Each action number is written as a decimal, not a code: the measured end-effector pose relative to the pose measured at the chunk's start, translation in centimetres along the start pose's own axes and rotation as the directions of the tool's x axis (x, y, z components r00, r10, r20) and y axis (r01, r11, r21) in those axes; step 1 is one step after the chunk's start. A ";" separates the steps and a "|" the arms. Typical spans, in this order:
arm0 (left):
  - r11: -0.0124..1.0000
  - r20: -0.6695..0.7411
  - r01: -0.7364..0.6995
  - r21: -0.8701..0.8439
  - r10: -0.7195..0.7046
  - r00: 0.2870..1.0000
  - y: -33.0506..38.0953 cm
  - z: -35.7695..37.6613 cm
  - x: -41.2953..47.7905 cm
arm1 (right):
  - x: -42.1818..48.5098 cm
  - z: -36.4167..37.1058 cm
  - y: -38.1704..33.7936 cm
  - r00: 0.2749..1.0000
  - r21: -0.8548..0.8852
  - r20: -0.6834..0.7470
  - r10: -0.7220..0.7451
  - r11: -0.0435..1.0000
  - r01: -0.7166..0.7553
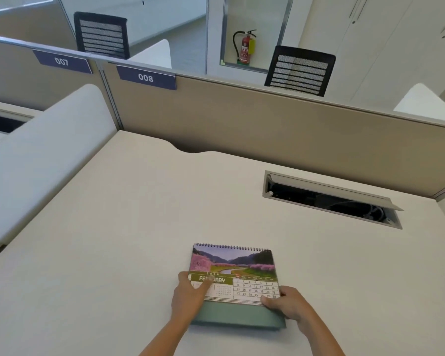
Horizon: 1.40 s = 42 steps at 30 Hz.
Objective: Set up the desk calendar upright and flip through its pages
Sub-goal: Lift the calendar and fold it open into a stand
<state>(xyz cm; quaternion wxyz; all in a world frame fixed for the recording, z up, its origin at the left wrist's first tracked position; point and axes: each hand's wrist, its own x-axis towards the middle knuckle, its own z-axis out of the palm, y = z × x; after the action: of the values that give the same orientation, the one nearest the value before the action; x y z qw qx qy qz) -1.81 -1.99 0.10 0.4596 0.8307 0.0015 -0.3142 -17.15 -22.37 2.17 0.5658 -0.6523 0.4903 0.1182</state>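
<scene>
A spiral-bound desk calendar (235,268) rests on the pale desk (139,227), near its front edge. Its open page shows February under a picture of pink trees and a river, and its green base faces me. My left hand (189,296) grips the calendar's lower left corner, with the thumb lying over the month name. My right hand (287,303) holds the lower right corner, fingers on the date grid. The calendar looks propped at a shallow slant on its base.
An open cable tray (332,199) is cut into the desk at the back right. A beige partition (267,124) labelled 008 closes the far side and a white side panel (36,155) the left. Two black chairs and a fire extinguisher (246,47) stand beyond.
</scene>
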 end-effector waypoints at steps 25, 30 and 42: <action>0.818 -0.357 -0.541 -0.196 0.454 0.816 13.8 -3.6 15.4 | 13.7 0.9 -19.3 0.827 0.100 -0.260 -0.498 0.838 0.536; 0.819 -0.362 -0.558 -0.135 0.484 0.797 12.7 -2.8 18.5 | 17.0 1.4 -20.3 0.807 0.116 -0.283 -0.518 0.817 0.565; 0.861 -0.196 -0.487 -0.149 0.457 0.867 9.8 -1.9 20.6 | 18.3 2.6 -18.6 0.808 0.144 -0.292 -0.512 0.811 0.566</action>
<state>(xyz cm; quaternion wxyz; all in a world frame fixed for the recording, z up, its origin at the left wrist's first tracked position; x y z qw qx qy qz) 18.52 -12.05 -2.48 0.5995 0.7786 -0.1366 -0.1250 7.30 -31.64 -0.10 0.5825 -0.7061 0.3581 -0.1840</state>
